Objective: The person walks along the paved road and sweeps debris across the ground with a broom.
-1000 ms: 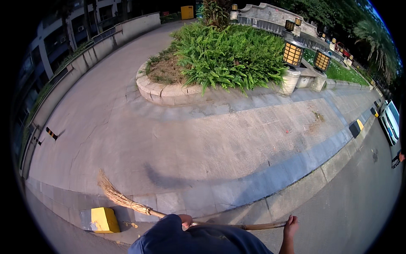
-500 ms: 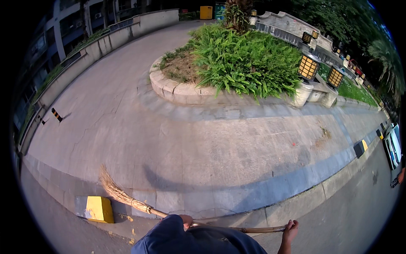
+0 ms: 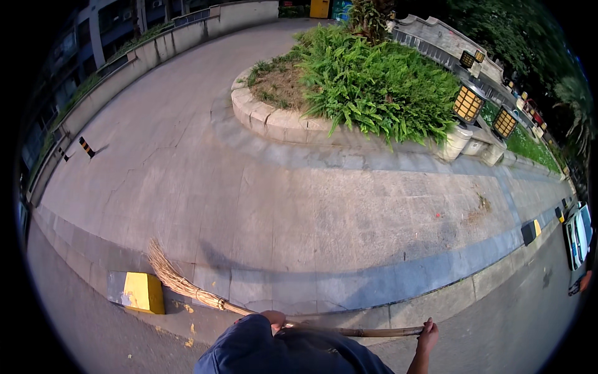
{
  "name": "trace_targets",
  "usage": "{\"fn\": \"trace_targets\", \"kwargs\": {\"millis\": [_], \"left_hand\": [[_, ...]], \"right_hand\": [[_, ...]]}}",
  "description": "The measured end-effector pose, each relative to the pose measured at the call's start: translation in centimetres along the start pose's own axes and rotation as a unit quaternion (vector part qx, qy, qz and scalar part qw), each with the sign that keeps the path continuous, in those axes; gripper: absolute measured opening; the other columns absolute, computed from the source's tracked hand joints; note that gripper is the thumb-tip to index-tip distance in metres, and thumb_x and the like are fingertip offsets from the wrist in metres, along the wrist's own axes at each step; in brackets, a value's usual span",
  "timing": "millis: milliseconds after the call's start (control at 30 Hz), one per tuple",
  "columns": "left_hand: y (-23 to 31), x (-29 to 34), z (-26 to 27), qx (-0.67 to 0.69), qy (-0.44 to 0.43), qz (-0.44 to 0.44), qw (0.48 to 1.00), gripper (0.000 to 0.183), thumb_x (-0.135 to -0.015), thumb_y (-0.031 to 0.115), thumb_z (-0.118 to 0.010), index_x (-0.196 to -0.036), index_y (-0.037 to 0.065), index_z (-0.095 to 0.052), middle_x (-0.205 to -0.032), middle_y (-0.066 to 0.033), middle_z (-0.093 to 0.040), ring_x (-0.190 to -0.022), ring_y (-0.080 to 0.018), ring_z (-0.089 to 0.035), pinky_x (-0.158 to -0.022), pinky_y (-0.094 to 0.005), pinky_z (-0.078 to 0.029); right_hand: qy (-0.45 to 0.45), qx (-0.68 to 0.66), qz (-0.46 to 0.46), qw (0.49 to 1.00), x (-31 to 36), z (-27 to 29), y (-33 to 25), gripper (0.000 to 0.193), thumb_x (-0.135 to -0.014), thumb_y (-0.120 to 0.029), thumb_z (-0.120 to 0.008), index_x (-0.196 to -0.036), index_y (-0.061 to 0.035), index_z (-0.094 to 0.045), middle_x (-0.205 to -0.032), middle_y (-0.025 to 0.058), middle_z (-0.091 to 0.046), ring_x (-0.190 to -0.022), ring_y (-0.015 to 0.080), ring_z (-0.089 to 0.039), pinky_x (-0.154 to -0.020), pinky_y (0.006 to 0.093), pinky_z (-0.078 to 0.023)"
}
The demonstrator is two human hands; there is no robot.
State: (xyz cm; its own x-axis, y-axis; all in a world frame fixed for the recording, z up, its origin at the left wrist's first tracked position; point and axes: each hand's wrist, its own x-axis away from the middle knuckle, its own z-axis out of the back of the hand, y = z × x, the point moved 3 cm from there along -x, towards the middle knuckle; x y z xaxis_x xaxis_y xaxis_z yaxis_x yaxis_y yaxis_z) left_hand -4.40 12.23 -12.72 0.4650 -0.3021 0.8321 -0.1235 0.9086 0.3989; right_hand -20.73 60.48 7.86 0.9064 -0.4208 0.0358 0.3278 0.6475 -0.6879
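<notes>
A straw broom (image 3: 180, 282) with a long wooden handle lies across the front of my body, its bristles pointing out to the left. My left hand (image 3: 275, 319) is closed round the handle near the bristle end, partly hidden by my dark blue sleeve. Toward the handle's far right end, my right hand (image 3: 428, 336) is wrapped round the wood. The bristle tips are beside a yellow concrete block (image 3: 143, 293); whether they touch the pavement I cannot tell.
Ahead, a curved stone planter (image 3: 274, 123) holds green ferns (image 3: 386, 87). Two lamps (image 3: 468, 104) stand at its right. Striped posts (image 3: 86, 147) rise at the left by a low wall (image 3: 149, 59). Dry debris (image 3: 481, 206) lies on the right paving, and a white car (image 3: 578, 237) is at far right.
The view has shifted slightly, so the planter and lamps appear further right. Both hands keep their hold on the broom, which stays in nearly the same position before me.
</notes>
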Motion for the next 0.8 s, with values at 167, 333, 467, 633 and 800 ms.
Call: {"fn": "trace_targets", "kwargs": {"millis": [167, 333, 467, 633, 800], "left_hand": [[-0.8, 0.3, -1.9, -0.009, 0.054, -0.025, 0.998, 0.025, -0.059, 0.017, -0.067, -0.083, 0.009, -0.065, -0.076, -0.0135, -0.062, -0.071, -0.0290, -0.060, -0.062, -0.0420, -0.044], [-0.6, 1.8, -2.2, -0.044, 0.030, -0.035, 0.998, 0.024, -0.059, 0.018, -0.065, -0.080, 0.007, -0.064, -0.074, -0.0149, -0.062, -0.070, -0.0298, -0.059, -0.061, -0.0416, -0.044], [-0.5, 5.3, 0.4, -0.042, -0.004, -0.031, 0.999, 0.021, -0.064, 0.017, -0.061, -0.081, 0.005, -0.066, -0.080, -0.0164, -0.062, -0.081, -0.0310, -0.060, -0.068, -0.0434, -0.047], [0.1, 8.9, 3.2, -0.044, 0.027, 0.017, 0.999, 0.023, -0.065, 0.020, -0.060, -0.082, 0.004, -0.064, -0.079, -0.0168, -0.061, -0.080, -0.0325, -0.059, -0.066, -0.0407, -0.046], [0.0, 10.4, 3.5, -0.032, 0.053, 0.001, 0.998, 0.032, -0.066, 0.021, -0.059, -0.095, 0.006, -0.057, -0.090, -0.0163, -0.061, -0.088, -0.0320, -0.057, -0.073, -0.0389, -0.045]], "right_hand": [[0.018, 0.010, 0.025, 0.999, 1.6, 0.1, -3.1, 0.046, -0.086, -0.041, -0.047, -0.090, 0.0041, -0.057, -0.069, 0.0142, -0.058, -0.056, 0.0225, -0.054, -0.050, 0.0343, -0.044], [0.007, -0.056, -0.056, 0.997, 3.3, 0.2, -4.5, 0.051, -0.085, -0.046, -0.047, -0.093, 0.0035, -0.056, -0.067, 0.0086, -0.054, -0.050, 0.0155, -0.050, -0.039, 0.0276, -0.040], [-0.026, -0.132, -0.083, 0.987, 4.2, -0.5, -5.5, 0.051, -0.084, -0.047, -0.048, -0.082, 0.0029, -0.057, -0.060, 0.0045, -0.049, -0.047, 0.0101, -0.045, -0.037, 0.0230, -0.037], [-0.018, -0.177, -0.109, 0.978, 5.0, 0.0, -6.0, 0.042, -0.083, -0.043, -0.052, -0.072, -0.0021, -0.055, -0.055, 0.0016, -0.047, -0.044, 0.0092, -0.043, -0.039, 0.0237, -0.035], [0.020, -0.219, -0.174, 0.960, 7.2, 2.8, -2.4, 0.038, -0.083, -0.040, -0.052, -0.067, -0.0053, -0.052, -0.054, 0.0004, -0.046, -0.043, 0.0090, -0.043, -0.039, 0.0236, -0.035]]}}
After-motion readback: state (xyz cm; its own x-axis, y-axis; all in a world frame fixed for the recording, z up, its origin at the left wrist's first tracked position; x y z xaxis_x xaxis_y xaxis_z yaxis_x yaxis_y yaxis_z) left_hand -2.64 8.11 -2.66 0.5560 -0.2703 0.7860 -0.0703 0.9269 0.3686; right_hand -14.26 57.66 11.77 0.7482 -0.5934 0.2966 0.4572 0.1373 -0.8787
